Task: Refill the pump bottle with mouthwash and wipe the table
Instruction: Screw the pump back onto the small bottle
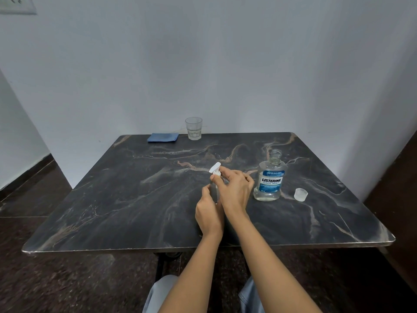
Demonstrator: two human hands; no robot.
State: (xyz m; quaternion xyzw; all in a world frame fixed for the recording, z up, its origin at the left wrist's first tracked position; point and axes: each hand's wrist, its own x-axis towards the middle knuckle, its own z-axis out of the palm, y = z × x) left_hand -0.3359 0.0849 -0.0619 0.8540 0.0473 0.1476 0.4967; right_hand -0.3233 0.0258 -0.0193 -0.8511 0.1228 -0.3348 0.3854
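Table [135, 211]: wiping judged not yet begun. Mouthwash bottle [270, 181] stands uncapped. Pump bottle [215, 171] stands upright just left of it (fill level unreadable). Blue cloth [163, 137] lies folded, far back-left of it; cap [300, 194] sits just right. Left hand [208, 213] curls round the pump bottle's body; right hand [234, 188] pinches the pump collar, fitting or removing, I cannot tell.

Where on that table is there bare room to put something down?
The left half of the table is bare, from the blue cloth to the near edge; so is the far right corner behind the mouthwash bottle. Crowded: centre-right, with left hand, right hand, pump bottle and cap.
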